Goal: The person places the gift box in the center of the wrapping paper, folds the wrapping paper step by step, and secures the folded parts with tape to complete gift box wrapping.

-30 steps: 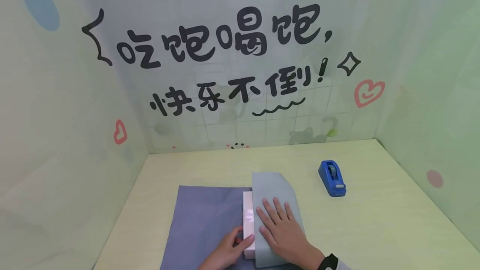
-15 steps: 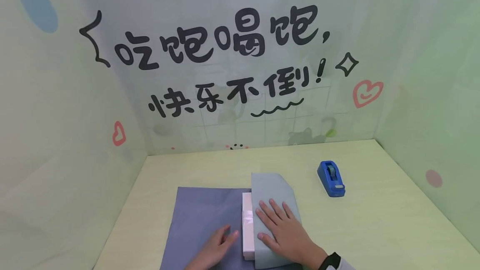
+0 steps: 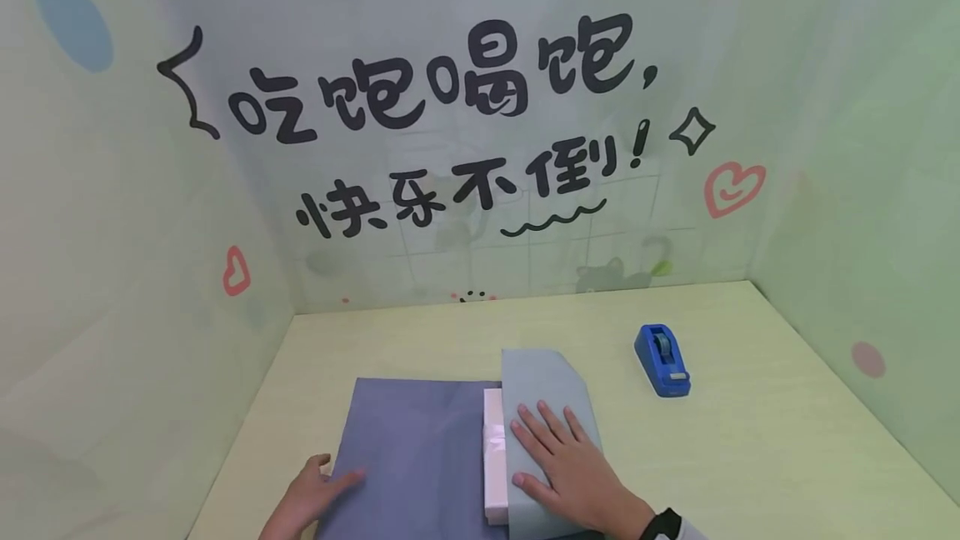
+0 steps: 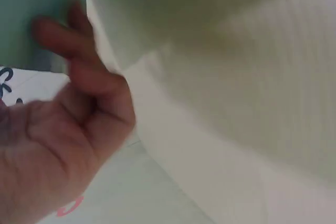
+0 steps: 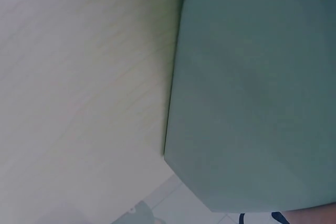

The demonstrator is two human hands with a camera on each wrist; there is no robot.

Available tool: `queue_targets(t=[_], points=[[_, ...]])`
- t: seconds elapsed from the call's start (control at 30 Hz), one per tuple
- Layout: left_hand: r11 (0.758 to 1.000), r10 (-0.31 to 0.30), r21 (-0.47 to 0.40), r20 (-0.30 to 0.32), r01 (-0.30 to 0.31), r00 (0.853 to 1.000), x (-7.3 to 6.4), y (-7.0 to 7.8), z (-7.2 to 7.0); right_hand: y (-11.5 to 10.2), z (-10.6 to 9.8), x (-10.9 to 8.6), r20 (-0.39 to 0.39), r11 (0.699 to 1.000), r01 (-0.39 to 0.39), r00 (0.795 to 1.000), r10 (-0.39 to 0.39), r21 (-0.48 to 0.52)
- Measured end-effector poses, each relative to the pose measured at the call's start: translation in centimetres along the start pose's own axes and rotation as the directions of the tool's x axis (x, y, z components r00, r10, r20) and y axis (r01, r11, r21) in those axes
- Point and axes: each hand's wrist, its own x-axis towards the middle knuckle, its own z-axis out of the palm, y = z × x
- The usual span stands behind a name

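Note:
A sheet of wrapping paper (image 3: pixel 420 440), purple on one face, lies on the table, with its grey-green flap (image 3: pixel 542 372) folded from the right over a pale pink box (image 3: pixel 496 482). My right hand (image 3: pixel 573 473) rests flat on that flap, fingers spread. The left hand (image 3: pixel 311 492) is at the sheet's left edge, thumb stretched over the paper and the fingers just outside it. In the left wrist view, the left hand's fingers (image 4: pixel 79 51) are bent beside the paper and appear to hold nothing. The right wrist view shows the flap's cut corner (image 5: pixel 210 171) but almost none of the hand.
A blue tape dispenser (image 3: pixel 663 361) stands on the pale wooden table (image 3: pixel 735 440), right of the paper and farther back. Printed cloth walls (image 3: pixel 480 257) enclose the table at the back and on both sides.
My left hand has left the box's left side and moved left across the sheet to its outer edge. The right hand stays on the flap.

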Motion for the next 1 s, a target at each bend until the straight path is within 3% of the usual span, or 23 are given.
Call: queue_targets(t=[0.1, 0.17, 0.33, 0.47, 0.53, 0.6, 0.73, 0.87, 1.0], points=[[0.995, 0.028, -0.101, 0.126, -0.015, 0.992, -0.6, 0.8, -1.0, 0.0, -0.1, -0.1, 0.012, 1.0, -0.009, 1.0, 0.009, 0.004], [0.989, 0.075, -0.143, 0.206, -0.046, 0.976, -0.9, 2.1, -1.5, 0.0, -0.1, -0.1, 0.015, 1.0, -0.013, 1.0, 0.013, 0.004], [0.972, 0.179, -0.197, 0.251, -0.13, 0.951, -2.4, 6.8, -1.9, -0.1, -0.1, 0.0, -0.016, 1.0, 0.005, 1.0, -0.004, 0.016], [0.954, 0.256, -0.219, 0.251, -0.203, 0.933, -3.3, 10.7, -1.0, 0.0, 0.0, 0.0, -0.026, 1.0, 0.011, 1.0, -0.01, 0.009], [0.94, 0.302, -0.24, 0.263, -0.241, 0.916, -3.5, 12.7, 0.1, 0.0, 0.1, 0.0, -0.029, 1.0, 0.007, 1.0, -0.007, 0.011], [0.913, 0.365, -0.292, 0.275, -0.285, 0.89, -3.4, 14.3, 1.6, 0.0, 0.1, -0.1, -0.036, 1.0, 0.008, 0.999, -0.007, 0.013], [0.863, 0.453, -0.38, 0.288, -0.333, 0.844, -3.0, 17.1, 5.5, 0.1, 0.1, 0.0, -0.074, 0.999, 0.031, 0.997, -0.031, 0.01], [0.849, 0.476, -0.412, 0.321, -0.332, 0.818, -2.6, 18.7, 9.8, 0.5, 0.3, -0.1, -0.124, 0.996, 0.075, 0.989, -0.081, -0.05], [0.829, 0.499, -0.451, 0.327, -0.332, 0.803, -2.0, 19.1, 13.3, 0.8, 0.4, -0.4, -0.154, 0.995, 0.086, 0.984, -0.093, -0.052]])
